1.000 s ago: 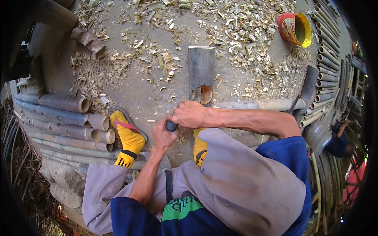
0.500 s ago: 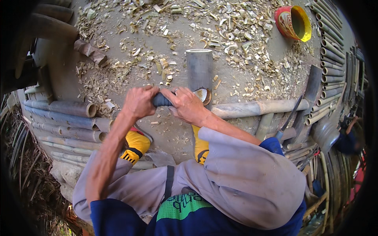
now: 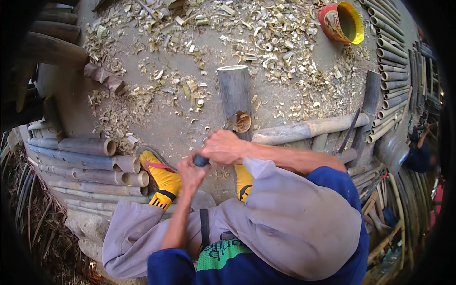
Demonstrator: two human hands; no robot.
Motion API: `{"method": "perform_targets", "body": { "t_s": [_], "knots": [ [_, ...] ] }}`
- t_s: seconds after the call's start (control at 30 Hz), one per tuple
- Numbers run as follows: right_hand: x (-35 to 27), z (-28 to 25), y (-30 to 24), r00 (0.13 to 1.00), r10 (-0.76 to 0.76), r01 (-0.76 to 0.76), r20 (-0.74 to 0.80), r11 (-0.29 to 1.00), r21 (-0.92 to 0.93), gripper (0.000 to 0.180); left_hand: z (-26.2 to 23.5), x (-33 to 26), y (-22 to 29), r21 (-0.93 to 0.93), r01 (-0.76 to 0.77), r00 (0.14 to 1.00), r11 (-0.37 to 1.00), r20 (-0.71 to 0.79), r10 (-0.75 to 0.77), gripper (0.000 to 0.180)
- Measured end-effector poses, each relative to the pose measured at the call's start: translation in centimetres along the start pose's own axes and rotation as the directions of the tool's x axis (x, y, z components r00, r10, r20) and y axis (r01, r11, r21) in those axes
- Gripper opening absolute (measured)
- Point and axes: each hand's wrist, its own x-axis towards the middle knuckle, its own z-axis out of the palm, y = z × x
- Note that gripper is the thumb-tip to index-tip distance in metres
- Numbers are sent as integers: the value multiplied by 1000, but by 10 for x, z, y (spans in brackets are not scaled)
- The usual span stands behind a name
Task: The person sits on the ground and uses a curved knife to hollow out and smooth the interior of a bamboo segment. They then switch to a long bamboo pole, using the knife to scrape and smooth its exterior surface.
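A: What is noted at the far left?

B: A stack of cut grey-brown bamboo poles (image 3: 76,159) is seen lying on its side, open ends turned inward. Just beside it, a foot in a yellow sock with a red-strapped sandal (image 3: 161,178) is planted on the grey ground (image 3: 166,118), which is littered with pale bamboo chips (image 3: 190,90)

A: And the hands?

B: The left hand (image 3: 190,173) is closed in a fist around a dark tool handle (image 3: 200,160). The right hand (image 3: 223,147) is wrapped over the same handle from above, the two touching. The blade is hidden under the hands; its form cannot be told

A: Where is the workpiece located?

B: A dark grey bamboo tube (image 3: 235,95) is laid pointing away from the person, its notched near end (image 3: 241,122) just above the right hand. A second yellow-socked foot (image 3: 243,183) is set below it

A: To the right?

B: A long pale bamboo pole (image 3: 308,129) is recorded lying crosswise behind the right forearm. A red and yellow plastic bucket (image 3: 342,21) stands at upper right, well apart, with more poles (image 3: 394,61) stacked beyond
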Motion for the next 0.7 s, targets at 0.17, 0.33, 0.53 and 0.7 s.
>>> {"method": "perform_targets", "body": {
  "t_s": [0.17, 0.33, 0.53, 0.7],
  "knots": [
    [8, -8, 1, 990, -78, 72, 119, 996, 55, 38, -21, 8, 8, -34, 141, 982, 989, 132, -136, 39],
    [-1, -21, -1, 944, 122, -44, -308, 968, 246, 46, -85, 69, 64, 377, -123, 946, 918, 323, -6, 39],
    [-12, -17, 9, 693, 274, 23, -667, 916, 400, 49, -97, 120, 130, 583, -448, 853, 678, 506, 129, 32],
    [-19, -15, 17, 492, 389, 97, -779, 864, 493, 60, -86, 149, 181, 608, -667, 729, 430, 652, 209, 23]
  ]
}}
